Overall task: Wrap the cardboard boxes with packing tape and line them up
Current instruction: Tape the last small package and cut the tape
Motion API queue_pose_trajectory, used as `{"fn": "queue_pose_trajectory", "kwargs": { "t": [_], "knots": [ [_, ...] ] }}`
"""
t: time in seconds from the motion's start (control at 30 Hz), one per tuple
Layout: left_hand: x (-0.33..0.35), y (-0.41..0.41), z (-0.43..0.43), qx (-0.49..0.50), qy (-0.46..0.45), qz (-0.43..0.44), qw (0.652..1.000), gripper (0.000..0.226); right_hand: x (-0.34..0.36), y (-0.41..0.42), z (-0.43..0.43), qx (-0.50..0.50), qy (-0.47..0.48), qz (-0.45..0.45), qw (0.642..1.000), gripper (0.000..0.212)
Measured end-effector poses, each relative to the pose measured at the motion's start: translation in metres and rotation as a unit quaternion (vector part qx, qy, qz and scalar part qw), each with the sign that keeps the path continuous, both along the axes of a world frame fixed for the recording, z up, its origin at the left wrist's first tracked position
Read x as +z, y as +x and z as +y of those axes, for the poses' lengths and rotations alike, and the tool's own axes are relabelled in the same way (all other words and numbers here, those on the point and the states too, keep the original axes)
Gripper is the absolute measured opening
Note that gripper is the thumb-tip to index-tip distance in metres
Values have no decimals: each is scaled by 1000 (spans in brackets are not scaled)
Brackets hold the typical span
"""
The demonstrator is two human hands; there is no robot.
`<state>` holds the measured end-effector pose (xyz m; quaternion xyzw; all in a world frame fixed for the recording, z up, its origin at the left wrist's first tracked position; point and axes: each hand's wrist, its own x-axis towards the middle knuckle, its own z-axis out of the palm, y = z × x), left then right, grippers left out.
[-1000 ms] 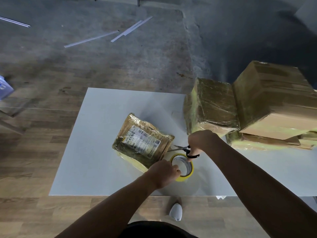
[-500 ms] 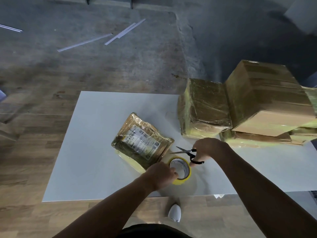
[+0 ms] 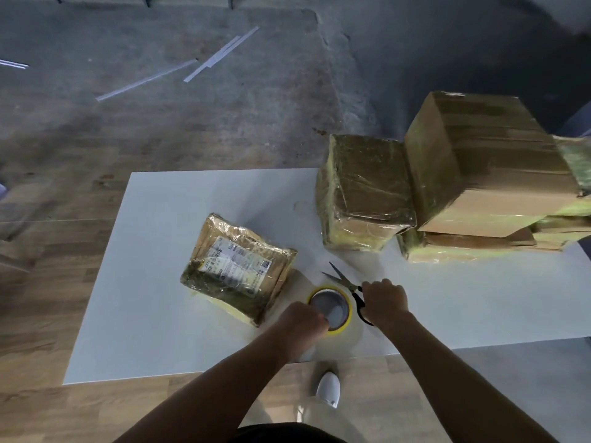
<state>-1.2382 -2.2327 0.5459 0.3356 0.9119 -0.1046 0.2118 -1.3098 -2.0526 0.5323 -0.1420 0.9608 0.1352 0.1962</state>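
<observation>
A flat taped box with a white label [image 3: 240,270] lies on the white table [image 3: 166,314]. Just right of it my left hand [image 3: 303,318] grips the yellow-cored roll of clear tape [image 3: 331,308], with a strip of tape running from the roll to the box. My right hand [image 3: 383,298] holds the black-handled scissors [image 3: 347,284], blades open and pointing left, above the roll. A tape-wrapped cube box [image 3: 364,193] stands at the back right. Next to it, a larger brown box [image 3: 486,167] is stacked on flat boxes [image 3: 463,247].
The table's near edge runs just in front of my hands. My white shoe [image 3: 328,388] shows below it on the wood floor. Thin white strips [image 3: 220,55] lie on the grey floor beyond the table.
My right hand has moved the scissors rightwards and towards me, from the tape strip by the box to beside the roll, and the blades have opened. My left hand stays on the roll.
</observation>
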Motion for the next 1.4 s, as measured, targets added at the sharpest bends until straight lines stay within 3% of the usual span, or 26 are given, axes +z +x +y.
{"fn": "queue_pose_trajectory", "kwargs": {
  "t": [0.23,0.37,0.47,0.53,0.63,0.8,0.83,0.9,1.03,1.1,1.17,1.23,1.33,1.37,1.4],
  "knots": [
    [-1,-1,4,50,36,-9,998,33,1,1,-7,-54,-61,-40,996,24],
    [23,5,-10,41,161,64,984,19,22,-3,-32,-45,-127,-2,991,24],
    [39,0,-30,120,303,153,933,11,32,-3,-68,-68,-254,-17,965,39],
    [45,-5,-52,198,321,215,901,5,38,2,-98,-99,-361,-53,926,48],
    [46,-9,-88,338,271,230,872,23,43,8,-135,-209,-475,-108,848,42],
    [25,-1,-104,345,260,225,873,40,38,27,-160,-362,-584,-238,687,36],
    [23,-1,-105,349,272,213,871,44,36,34,-166,-379,-587,-244,672,35],
    [20,-1,-107,368,301,175,862,49,30,45,-175,-389,-572,-231,684,31],
    [28,-3,-121,379,413,127,818,37,23,42,-177,-352,-510,-187,762,35],
    [32,-2,-137,387,418,178,803,41,26,34,-175,-360,-506,-184,762,30],
    [33,-3,-161,447,355,258,780,48,31,25,-169,-365,-513,-170,758,23],
    [34,-4,-182,549,330,227,733,56,37,17,-164,-349,-509,-150,772,31],
    [34,-7,-198,674,434,37,596,70,46,8,-162,-334,-527,-122,772,34],
    [34,-7,-198,686,467,4,559,59,49,4,-162,-334,-539,-116,765,31],
    [35,-7,-198,683,481,-1,549,39,53,1,-164,-332,-547,-118,759,27]
  ]
}}
